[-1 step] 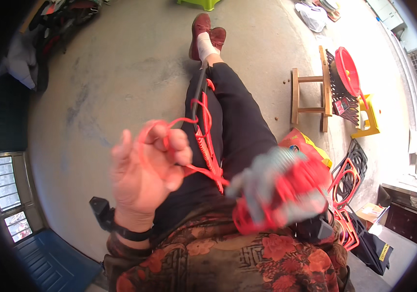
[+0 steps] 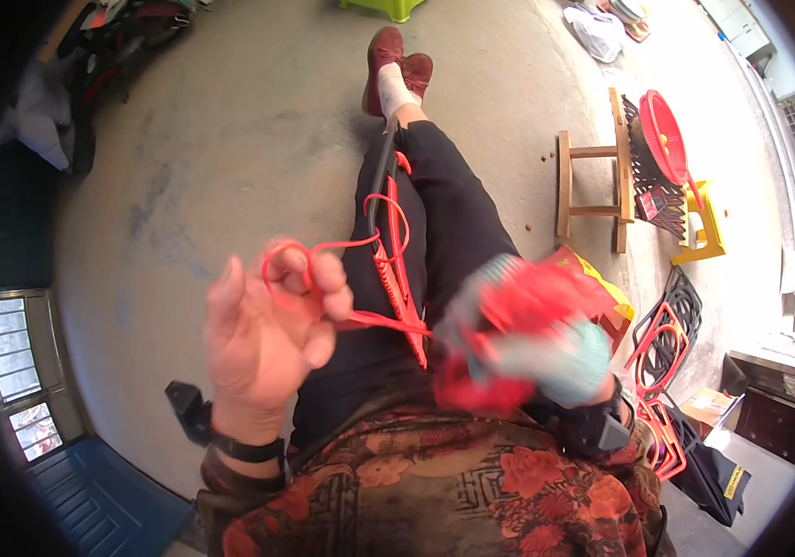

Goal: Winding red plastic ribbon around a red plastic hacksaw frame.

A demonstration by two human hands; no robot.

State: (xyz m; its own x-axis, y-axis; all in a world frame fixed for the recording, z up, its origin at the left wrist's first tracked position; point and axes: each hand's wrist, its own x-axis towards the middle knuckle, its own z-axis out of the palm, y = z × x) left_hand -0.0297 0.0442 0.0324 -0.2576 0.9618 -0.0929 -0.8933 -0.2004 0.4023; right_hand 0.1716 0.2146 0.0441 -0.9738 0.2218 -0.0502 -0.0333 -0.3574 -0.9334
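I sit with my legs stretched over a concrete floor. My bare left hand (image 2: 263, 339) is raised at the left of my lap, thumb and fingers pinched on a loop of red cord (image 2: 323, 249). The cord runs down to a long black-and-red frame (image 2: 393, 260) lying along my lap. My right hand (image 2: 532, 339), in a grey and red glove and blurred by motion, is closed around a bundle of red cord beside my right thigh.
A small wooden stool (image 2: 592, 181) stands to the right. Behind it are a red round basket (image 2: 667, 139), a yellow stool (image 2: 699, 232) and stacked black and red wire frames (image 2: 662, 339). A green stool (image 2: 381, 7) sits at the top. Clothes are piled at the upper left (image 2: 54, 102).
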